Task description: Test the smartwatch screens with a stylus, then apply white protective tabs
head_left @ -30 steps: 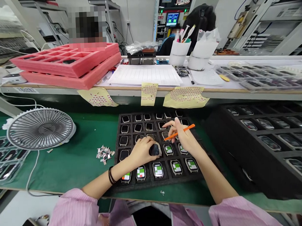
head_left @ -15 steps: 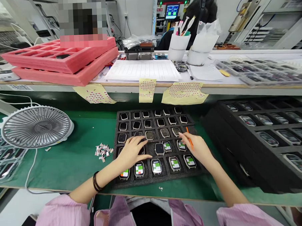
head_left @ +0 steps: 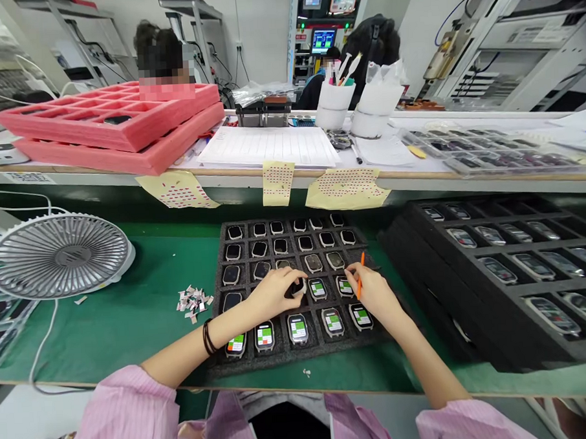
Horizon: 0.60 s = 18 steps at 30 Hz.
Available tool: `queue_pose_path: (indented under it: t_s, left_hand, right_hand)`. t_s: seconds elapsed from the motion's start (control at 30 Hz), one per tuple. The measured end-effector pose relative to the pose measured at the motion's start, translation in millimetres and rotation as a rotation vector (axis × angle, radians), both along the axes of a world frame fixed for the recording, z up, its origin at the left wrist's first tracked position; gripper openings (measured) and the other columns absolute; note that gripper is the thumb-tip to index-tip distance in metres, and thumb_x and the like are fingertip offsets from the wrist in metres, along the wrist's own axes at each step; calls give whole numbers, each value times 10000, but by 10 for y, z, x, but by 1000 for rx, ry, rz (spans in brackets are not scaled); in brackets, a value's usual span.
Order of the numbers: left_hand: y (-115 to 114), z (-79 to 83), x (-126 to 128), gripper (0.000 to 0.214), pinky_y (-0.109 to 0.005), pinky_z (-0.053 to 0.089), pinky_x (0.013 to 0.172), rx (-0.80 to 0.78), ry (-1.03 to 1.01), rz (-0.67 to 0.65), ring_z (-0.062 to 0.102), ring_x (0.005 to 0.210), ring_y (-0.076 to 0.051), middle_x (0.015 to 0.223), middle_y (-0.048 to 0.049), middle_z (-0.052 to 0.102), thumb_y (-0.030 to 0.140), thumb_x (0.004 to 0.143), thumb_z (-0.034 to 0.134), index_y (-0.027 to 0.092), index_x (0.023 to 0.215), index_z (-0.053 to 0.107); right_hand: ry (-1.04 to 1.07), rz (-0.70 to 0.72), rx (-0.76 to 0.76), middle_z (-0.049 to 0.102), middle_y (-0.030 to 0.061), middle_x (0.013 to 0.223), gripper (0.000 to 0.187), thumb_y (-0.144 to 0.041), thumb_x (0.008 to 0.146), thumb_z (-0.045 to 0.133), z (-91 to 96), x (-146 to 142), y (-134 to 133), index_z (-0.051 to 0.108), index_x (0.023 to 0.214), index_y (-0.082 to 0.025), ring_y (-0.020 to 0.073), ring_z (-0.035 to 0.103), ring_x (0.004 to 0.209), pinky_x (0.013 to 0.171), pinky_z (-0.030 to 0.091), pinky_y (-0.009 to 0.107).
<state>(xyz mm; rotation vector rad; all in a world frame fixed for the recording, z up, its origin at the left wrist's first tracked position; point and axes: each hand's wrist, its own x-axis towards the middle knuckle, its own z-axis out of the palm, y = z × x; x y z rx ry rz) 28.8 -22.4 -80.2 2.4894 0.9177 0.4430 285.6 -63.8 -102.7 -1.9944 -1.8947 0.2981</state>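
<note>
A black foam tray (head_left: 221, 362) lies on the green mat and holds several smartwatch bodies in cells. Those in the near rows have lit green-and-white screens; the farther ones are dark. My left hand (head_left: 272, 295) is closed with its fingertips pinching a dark watch body (head_left: 298, 286) in the tray's middle. My right hand (head_left: 376, 295) is closed on an orange stick (head_left: 360, 274) that points up and away, just right of the lit watches.
A white desk fan (head_left: 56, 256) stands at the left. Small paper scraps (head_left: 193, 300) lie beside the tray. More black trays of watches (head_left: 494, 269) sit at the right. Pink foam trays (head_left: 109, 127), paper sheets and white cups are on the raised shelf. People sit beyond.
My left hand lay flat over the tray half a second ago and now pinches a dark watch body. My right hand stays at the tray's right with the orange stick.
</note>
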Motion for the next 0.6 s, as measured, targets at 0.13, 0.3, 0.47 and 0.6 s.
queue_pose_path:
  t_s: [0.13,0.3,0.47,0.6]
  left_hand:
    - [-3,-34,7,496,-465,480,921,8,115,-31,605,1090,-315,1160,-129,647,330,760,747,180,1195,564]
    - [59,-87,70,385,-429,476,931,-50,92,-5,598,1056,-278,1100,-95,662,296,768,725,185,1117,604]
    - [61,-19,55,470,-420,477,921,14,58,18,578,1047,-288,1099,-102,640,223,696,732,180,1141,588]
    - [13,62,-9,427,-448,462,899,175,76,71,559,1057,-312,1116,-125,619,186,748,658,172,1167,581]
  right_hand:
    - [125,-3,-34,667,84,705,219,-299,913,423,-39,34,17,608,866,-192,251,653,652,607,428,323]
    - [321,38,-29,633,39,683,301,-433,897,428,-57,80,39,593,947,-186,211,652,589,584,509,328]
    - [743,20,-54,535,-48,627,453,-587,777,594,-73,92,36,566,1000,-193,167,594,450,493,564,343]
    - [753,0,-95,516,-48,575,468,-624,753,602,-83,74,43,605,931,-191,165,571,468,507,575,345]
